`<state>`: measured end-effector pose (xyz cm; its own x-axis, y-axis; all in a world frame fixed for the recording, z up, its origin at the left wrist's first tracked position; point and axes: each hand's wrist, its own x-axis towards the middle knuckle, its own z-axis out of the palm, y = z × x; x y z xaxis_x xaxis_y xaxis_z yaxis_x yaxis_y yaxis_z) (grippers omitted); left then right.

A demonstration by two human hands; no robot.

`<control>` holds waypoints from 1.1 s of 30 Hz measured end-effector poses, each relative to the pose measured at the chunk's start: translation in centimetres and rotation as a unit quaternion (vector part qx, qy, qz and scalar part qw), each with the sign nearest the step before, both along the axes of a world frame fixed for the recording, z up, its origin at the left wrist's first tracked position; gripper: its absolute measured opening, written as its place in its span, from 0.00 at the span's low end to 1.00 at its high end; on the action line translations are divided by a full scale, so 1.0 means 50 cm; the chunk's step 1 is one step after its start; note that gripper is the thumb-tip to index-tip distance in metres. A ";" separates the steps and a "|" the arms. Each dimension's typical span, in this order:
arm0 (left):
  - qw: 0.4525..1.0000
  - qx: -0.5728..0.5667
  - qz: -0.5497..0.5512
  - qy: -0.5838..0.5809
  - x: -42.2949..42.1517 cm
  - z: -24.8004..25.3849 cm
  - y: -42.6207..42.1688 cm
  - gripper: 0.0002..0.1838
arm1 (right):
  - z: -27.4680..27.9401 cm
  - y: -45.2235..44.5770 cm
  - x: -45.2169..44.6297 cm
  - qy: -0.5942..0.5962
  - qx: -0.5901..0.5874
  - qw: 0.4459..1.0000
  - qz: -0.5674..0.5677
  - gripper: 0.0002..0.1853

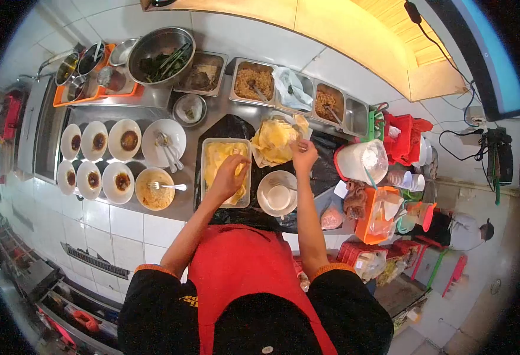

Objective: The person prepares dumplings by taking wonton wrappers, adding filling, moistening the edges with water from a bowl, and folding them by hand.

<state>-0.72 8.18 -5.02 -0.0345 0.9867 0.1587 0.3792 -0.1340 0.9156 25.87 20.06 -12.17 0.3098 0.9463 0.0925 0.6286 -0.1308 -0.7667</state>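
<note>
A rectangular tray [203,188] holds folded pale-yellow dough wrappers [217,155]. My left hand [227,177] hovers over the tray's right side, fingers bent and slightly apart, with nothing visible in them. To the right lies a loose stack of yellow wrapper sheets [274,142] on a pale sheet or plate. My right hand [305,157] is at the stack's right edge, its fingertips pinched together; whatever they hold is too small to make out. Just below the stack, a white bowl [263,192] contains a smaller white cup [279,197] and a utensil.
Several white bowls with dark sauce [118,183] stand left, beside a plate with spoons [155,131] and a bowl with a fork [147,198]. Metal food pans [232,83] line the back. A white tub [354,160] and an orange basket [366,229] stand right. A person [467,231] is farther off.
</note>
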 end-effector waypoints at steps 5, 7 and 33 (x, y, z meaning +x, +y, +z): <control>0.998 0.011 -0.066 0.000 0.030 0.012 0.050 0.10 | 0.040 -0.016 -0.038 0.048 0.013 0.999 -0.005 0.18; 0.997 -0.002 -0.075 -0.013 0.036 0.018 0.062 0.10 | 0.028 -0.011 -0.042 0.046 0.041 0.998 0.007 0.17; 0.889 -0.202 -0.055 -0.408 0.049 0.086 0.041 0.27 | 0.323 -0.119 -0.109 0.324 -0.008 0.930 0.173 0.14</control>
<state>1.72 10.22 -0.73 0.1243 0.9623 -0.2421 -0.4285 0.2721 0.8616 20.40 14.09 3.98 -0.0284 0.9993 -0.0225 0.0414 -0.0213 -0.9989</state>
